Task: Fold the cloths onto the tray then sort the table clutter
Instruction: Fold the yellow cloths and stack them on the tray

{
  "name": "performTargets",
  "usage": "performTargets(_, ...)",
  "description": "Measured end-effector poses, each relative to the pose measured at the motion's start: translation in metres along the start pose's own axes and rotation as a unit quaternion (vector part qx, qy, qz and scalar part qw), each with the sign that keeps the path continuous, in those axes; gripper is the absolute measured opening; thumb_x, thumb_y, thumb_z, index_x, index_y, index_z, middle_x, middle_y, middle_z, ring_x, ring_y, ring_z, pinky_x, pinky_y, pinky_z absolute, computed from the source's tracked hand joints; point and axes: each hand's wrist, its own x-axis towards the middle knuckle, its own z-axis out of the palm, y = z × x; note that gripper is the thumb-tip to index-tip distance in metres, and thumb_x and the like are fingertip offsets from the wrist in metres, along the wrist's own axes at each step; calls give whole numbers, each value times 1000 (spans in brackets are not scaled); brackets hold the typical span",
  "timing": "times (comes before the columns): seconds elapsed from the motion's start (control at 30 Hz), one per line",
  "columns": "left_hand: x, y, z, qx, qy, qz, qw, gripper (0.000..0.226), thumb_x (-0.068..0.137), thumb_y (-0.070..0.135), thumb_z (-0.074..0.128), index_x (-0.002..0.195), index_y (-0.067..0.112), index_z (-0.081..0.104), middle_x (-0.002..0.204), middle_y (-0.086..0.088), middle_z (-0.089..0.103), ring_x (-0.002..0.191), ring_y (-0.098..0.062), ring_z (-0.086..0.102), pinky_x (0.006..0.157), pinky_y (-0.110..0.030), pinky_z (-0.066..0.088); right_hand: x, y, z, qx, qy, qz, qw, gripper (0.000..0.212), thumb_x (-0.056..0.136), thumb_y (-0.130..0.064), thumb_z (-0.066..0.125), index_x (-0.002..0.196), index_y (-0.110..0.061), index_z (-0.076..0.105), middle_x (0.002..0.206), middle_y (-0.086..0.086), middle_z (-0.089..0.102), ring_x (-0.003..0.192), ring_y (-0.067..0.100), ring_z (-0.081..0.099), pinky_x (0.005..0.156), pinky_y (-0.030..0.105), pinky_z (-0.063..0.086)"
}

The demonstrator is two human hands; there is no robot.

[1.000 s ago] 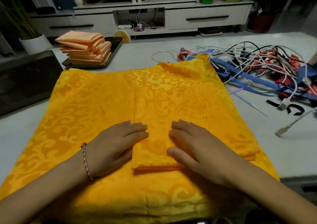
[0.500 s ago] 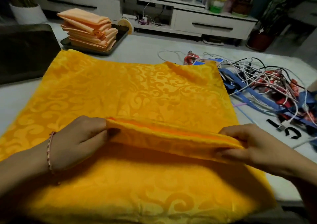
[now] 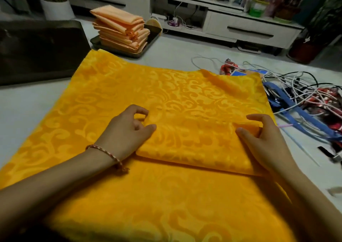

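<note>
Pale counter (image 3: 37, 103), with a big yellow swirl-pattern cloth (image 3: 129, 86) spread under both grips. On top, the folded yellow cloth (image 3: 194, 141) runs long-ways from left grip (image 3: 127, 132) to right grip (image 3: 262, 140). Each looks to be pinching a far corner, fingers curled. The black tray (image 3: 150, 41) with its peach stack (image 3: 120, 28) sits beyond and left of the left grip, so that one's nearer, I'd guess. No readable writing.

A folded yellow cloth (image 3: 194, 145) lies flat on spread yellow cloths (image 3: 111, 103).
</note>
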Motion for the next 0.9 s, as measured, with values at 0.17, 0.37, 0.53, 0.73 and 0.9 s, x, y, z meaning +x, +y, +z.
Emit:
performTargets(0.17,-13,9,-2,199,71,29,977,42,83,42,62,119,25,48,78,11,54,82,-15,59,66,-31,44,-6,-3,11,-102,12,-24,994,47,91,-31,56,132,-16,38,77,-1,46,79,27,48,70,43,43)
performTargets(0.37,-22,6,-5,304,80,65,947,43,86,49,54,120,23,48,105,2,53,92,-22,60,65,-31,41,-8,-9,10,-125,26,-60,990,44,92,-29,55,130,-15,39,67,2,49,68,28,49,64,43,44)
performTargets(0.53,-14,2,-3,295,62,262,917,39,81,36,47,104,10,63,109,-13,62,99,-34,62,79,-42,52,-4,-12,12,-140,39,-84,986,42,93,-28,52,131,-14,38,65,3,49,62,24,46,58,40,41)
performTargets(0.73,-13,-6,13,363,-147,193,900,89,69,61,-15,150,30,4,158,7,-10,134,-3,-25,112,-33,-14,8,-2,25,-300,85,-97,945,51,91,-27,57,132,-2,42,111,27,54,94,45,54,66,45,43)
performTargets(0.9,-17,-8,17,375,-137,175,900,88,66,60,-22,148,30,-11,155,7,-22,135,-6,-30,115,-37,-15,4,-21,33,-272,106,-253,922,30,84,-8,64,111,4,61,117,31,56,102,47,56,83,53,46)
